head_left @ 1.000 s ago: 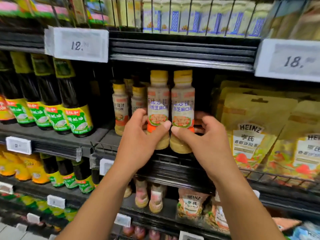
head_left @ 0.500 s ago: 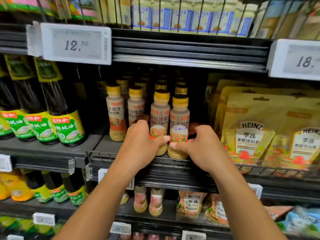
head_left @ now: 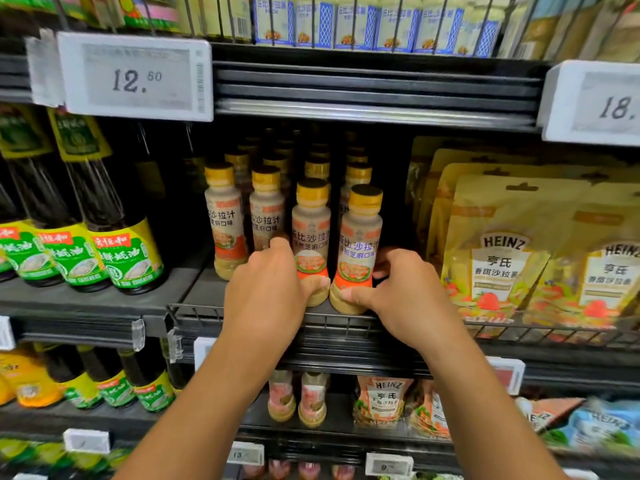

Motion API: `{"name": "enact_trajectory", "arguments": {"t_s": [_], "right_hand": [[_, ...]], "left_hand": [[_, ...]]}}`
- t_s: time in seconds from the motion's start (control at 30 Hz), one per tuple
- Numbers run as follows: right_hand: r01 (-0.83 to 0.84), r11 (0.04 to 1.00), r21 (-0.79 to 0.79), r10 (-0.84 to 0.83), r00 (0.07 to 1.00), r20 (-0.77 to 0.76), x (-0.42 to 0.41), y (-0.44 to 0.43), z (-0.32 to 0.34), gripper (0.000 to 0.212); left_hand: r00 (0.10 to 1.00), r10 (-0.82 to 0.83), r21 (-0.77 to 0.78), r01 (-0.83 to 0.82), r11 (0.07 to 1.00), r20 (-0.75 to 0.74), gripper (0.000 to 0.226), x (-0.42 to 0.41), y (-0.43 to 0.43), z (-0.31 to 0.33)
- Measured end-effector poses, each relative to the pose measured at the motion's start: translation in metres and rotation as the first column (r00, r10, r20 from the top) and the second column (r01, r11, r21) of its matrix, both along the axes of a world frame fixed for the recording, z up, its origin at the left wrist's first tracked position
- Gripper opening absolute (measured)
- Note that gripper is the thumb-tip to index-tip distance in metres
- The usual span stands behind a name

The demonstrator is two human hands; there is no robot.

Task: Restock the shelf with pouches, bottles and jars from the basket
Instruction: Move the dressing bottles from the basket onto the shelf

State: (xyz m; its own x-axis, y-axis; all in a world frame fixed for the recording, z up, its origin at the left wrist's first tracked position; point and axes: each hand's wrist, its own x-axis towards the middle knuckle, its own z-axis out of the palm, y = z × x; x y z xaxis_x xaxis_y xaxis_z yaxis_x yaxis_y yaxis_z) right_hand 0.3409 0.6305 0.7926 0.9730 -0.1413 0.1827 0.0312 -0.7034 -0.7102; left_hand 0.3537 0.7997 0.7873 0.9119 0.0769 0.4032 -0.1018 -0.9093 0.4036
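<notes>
Two beige dressing bottles with yellow caps stand upright at the front of the middle shelf (head_left: 263,327). My left hand (head_left: 268,292) grips the left bottle (head_left: 310,233) low down, thumb across its base. My right hand (head_left: 401,292) grips the right bottle (head_left: 360,237) the same way, thumb on its orange band. The two bottles stand side by side, nearly touching. Behind and to the left of them are rows of several identical bottles (head_left: 225,216). No basket is in view.
Dark sauce bottles with green labels (head_left: 121,251) fill the shelf to the left. Yellow Heinz pouches (head_left: 502,251) stand to the right behind a wire rail. Price tags (head_left: 135,76) hang on the shelf edge above. More bottles and pouches (head_left: 381,400) sit on the shelf below.
Both hands carried the two bottles down from mid-air and set them on the shelf front, then pushed them slightly deeper. The hands still hold them.
</notes>
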Motion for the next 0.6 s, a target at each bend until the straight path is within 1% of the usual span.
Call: {"name": "enact_trajectory", "arguments": {"t_s": [0.03,0.1,0.23,0.33,0.4,0.47,0.53,0.6], "right_hand": [[0.002,1.000,-0.014,-0.002,1.000,0.000,0.000,0.000,0.000,0.042],[-0.004,1.000,-0.027,0.003,1.000,-0.011,0.000,0.000,0.001,0.040],[-0.010,0.998,-0.057,0.006,0.998,-0.068,0.006,0.000,0.006,0.049],[0.000,0.998,-0.067,-0.006,0.996,-0.086,0.012,0.000,0.008,0.054],[0.020,0.997,-0.078,-0.027,0.996,-0.083,0.016,0.000,0.008,0.057],[0.037,0.993,-0.111,-0.047,0.995,-0.091,0.020,0.001,0.008,0.053],[0.065,0.988,-0.142,-0.081,0.991,-0.109,0.022,0.002,0.008,0.048],[0.074,0.984,-0.161,-0.094,0.989,-0.117,0.025,0.001,0.009,0.050]], "left_hand": [[1.000,0.007,0.009,-0.007,1.000,0.005,0.059,0.000,0.002,-0.001],[1.000,-0.015,-0.024,0.015,1.000,-0.019,0.056,0.002,0.005,-0.002],[0.999,-0.043,-0.057,0.041,0.998,-0.033,0.050,0.010,0.005,-0.003],[0.998,-0.046,-0.037,0.044,0.998,-0.039,0.048,0.017,0.002,-0.002],[0.998,-0.041,-0.004,0.041,0.999,-0.042,0.053,0.022,-0.001,-0.002],[0.999,-0.038,0.033,0.040,0.999,-0.038,0.054,0.026,-0.004,-0.004],[0.999,-0.031,0.053,0.033,0.998,-0.040,0.050,0.029,-0.005,-0.003],[0.999,-0.028,0.060,0.030,0.998,-0.038,0.047,0.031,-0.005,-0.002]]}}
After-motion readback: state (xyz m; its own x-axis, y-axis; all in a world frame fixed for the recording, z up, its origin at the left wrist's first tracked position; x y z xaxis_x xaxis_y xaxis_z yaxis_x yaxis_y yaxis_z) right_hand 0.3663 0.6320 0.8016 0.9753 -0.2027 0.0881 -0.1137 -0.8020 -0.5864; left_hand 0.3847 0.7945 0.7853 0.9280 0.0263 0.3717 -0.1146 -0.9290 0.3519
